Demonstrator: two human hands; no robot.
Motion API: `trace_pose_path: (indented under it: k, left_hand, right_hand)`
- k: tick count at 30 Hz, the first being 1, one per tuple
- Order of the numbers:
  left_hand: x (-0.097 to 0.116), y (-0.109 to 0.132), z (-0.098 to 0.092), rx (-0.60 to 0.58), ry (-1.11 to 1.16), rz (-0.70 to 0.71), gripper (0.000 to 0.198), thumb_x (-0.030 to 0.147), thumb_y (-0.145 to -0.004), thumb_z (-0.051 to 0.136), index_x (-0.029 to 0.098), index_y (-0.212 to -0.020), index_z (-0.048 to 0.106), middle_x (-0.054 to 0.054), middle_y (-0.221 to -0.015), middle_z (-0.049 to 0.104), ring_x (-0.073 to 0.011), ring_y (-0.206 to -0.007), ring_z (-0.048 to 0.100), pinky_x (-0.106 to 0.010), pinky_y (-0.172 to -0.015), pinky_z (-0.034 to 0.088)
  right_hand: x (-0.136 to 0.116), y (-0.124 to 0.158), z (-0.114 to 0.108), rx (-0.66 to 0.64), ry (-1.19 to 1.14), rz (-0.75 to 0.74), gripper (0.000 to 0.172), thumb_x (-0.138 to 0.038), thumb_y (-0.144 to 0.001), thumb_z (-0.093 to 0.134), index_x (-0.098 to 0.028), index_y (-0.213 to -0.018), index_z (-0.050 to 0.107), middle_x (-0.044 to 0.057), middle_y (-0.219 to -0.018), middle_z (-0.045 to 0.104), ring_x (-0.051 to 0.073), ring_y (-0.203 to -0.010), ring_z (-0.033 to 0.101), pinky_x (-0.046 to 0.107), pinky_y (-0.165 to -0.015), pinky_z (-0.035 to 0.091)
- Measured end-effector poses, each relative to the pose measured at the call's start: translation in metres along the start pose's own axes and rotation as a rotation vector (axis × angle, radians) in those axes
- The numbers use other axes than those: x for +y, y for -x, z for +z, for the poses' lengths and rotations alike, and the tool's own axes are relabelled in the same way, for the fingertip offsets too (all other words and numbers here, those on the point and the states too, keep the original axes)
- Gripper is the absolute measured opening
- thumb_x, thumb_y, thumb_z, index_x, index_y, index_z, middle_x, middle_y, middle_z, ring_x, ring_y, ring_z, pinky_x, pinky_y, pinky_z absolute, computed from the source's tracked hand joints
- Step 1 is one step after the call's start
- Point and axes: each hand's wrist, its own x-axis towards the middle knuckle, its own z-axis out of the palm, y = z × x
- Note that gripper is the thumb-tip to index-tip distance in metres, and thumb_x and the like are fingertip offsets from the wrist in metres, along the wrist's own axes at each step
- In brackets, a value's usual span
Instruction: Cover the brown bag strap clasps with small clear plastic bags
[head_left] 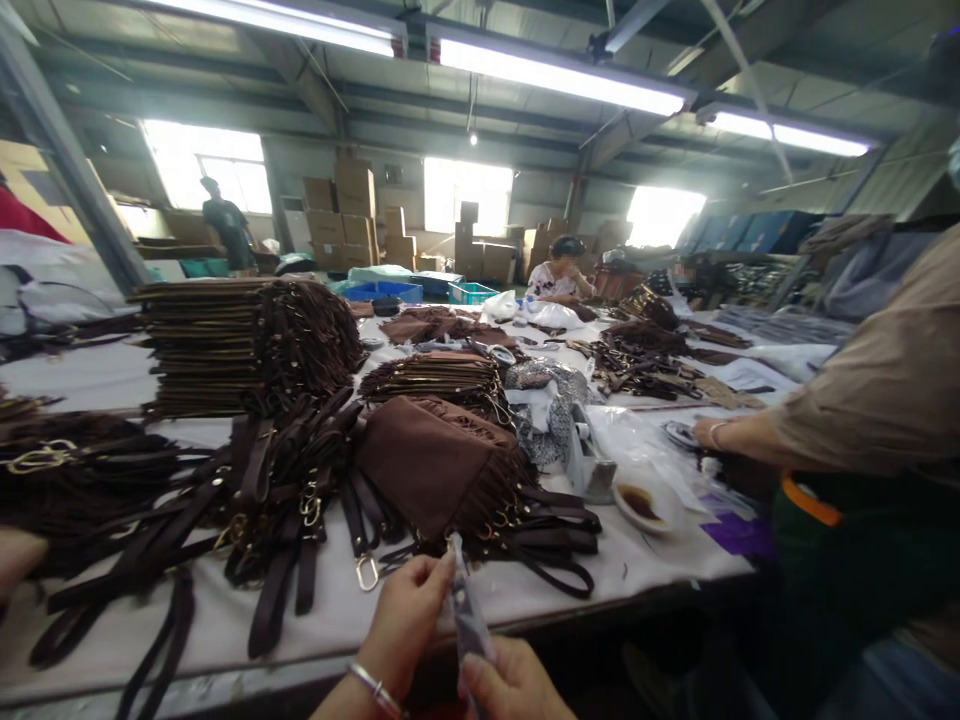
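Observation:
Low in the middle of the view, a narrow dark strap wrapped in clear plastic [466, 603] stands nearly upright between my hands. My left hand [409, 612] wears a silver bangle and pinches the upper end between thumb and fingers. Lower down, my right hand [516, 682] is closed round the strap, thumb on top. Just beyond them lies a brown fringed bag [427, 462], with straps and gold clasps spilling out at its right. Dark wrist straps [281, 575] with gold hooks lie left of my left hand.
A tall stack of brown fringed pieces [206, 345] rises at the left. A tape dispenser [592, 465] and a bowl of brown liquid [643, 503] stand right of the bag. A co-worker's arm [750, 435] reaches in from the right; another person's hand [19, 558] shows at far left.

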Motion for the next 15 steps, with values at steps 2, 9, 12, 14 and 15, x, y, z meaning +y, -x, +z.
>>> trace_pose_path:
  k: [2, 9, 12, 14, 15]
  left_hand:
    - [0.003, -0.007, -0.001, -0.001, -0.049, 0.071, 0.042, 0.056, -0.065, 0.069, 0.017, -0.053, 0.059, 0.003, -0.051, 0.052, -0.0129, -0.054, 0.042, -0.026, -0.052, 0.031]
    - [0.004, -0.001, 0.007, 0.123, 0.097, 0.016, 0.028, 0.044, -0.069, 0.064, 0.019, -0.056, 0.057, 0.004, -0.052, 0.051, -0.0126, -0.055, 0.042, -0.025, -0.053, 0.032]
    - [-0.001, 0.004, 0.009, 0.08, 0.214, -0.099, 0.027, 0.047, -0.071, 0.06, 0.021, -0.065, 0.053, 0.005, -0.052, 0.049, -0.0121, -0.047, 0.043, -0.024, -0.047, 0.032]
    - [-0.002, 0.003, 0.005, 0.048, 0.252, -0.156, 0.025, 0.045, -0.069, 0.062, 0.021, -0.069, 0.053, 0.003, -0.058, 0.056, -0.0136, -0.05, 0.05, -0.024, -0.046, 0.035]
    - [-0.001, 0.001, 0.001, 0.043, 0.256, -0.174, 0.025, 0.044, -0.069, 0.064, 0.021, -0.071, 0.055, 0.001, -0.064, 0.061, -0.015, -0.056, 0.056, -0.024, -0.048, 0.038]
  right_hand:
    - [0.001, 0.001, -0.001, 0.013, 0.019, 0.013, 0.06, -0.076, -0.063, 0.052, -0.016, -0.065, 0.052, 0.001, -0.048, 0.049, 0.011, -0.043, 0.046, 0.022, -0.042, 0.032]
    - [0.007, 0.0, -0.006, -0.039, -0.016, 0.071, 0.052, -0.064, -0.073, 0.052, -0.013, -0.073, 0.058, 0.001, -0.05, 0.055, 0.01, -0.044, 0.047, 0.022, -0.048, 0.038]
    - [0.011, 0.0, -0.009, -0.069, -0.055, 0.031, 0.056, -0.069, -0.072, 0.053, -0.013, -0.072, 0.058, 0.001, -0.051, 0.055, 0.009, -0.044, 0.046, 0.02, -0.047, 0.036]
    - [0.016, 0.0, -0.011, -0.094, -0.068, -0.029, 0.064, -0.077, -0.067, 0.054, -0.013, -0.068, 0.056, 0.002, -0.052, 0.054, 0.009, -0.045, 0.046, 0.019, -0.044, 0.033]
    - [0.018, 0.0, -0.012, -0.101, -0.074, -0.053, 0.068, -0.081, -0.064, 0.053, -0.013, -0.067, 0.056, 0.002, -0.052, 0.053, 0.009, -0.044, 0.045, 0.019, -0.043, 0.031]
